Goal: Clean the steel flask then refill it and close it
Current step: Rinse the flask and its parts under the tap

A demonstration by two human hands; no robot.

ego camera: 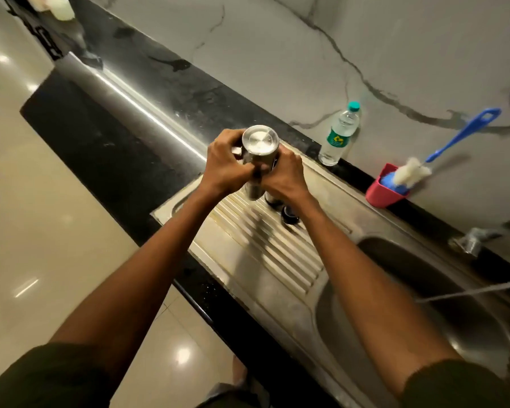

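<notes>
Steel drainboard (277,269) — both hands around the flask (259,148).

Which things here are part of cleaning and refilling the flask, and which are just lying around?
For the job:
- steel flask, held by the left hand and right hand
- black cap on the draining board
- bottle brush in the pink cup
- water bottle
- sink and tap

Just lying around:
- white object at the counter's far end

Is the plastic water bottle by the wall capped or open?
Capped: the bottle stands upright with its teal cap on.
</notes>
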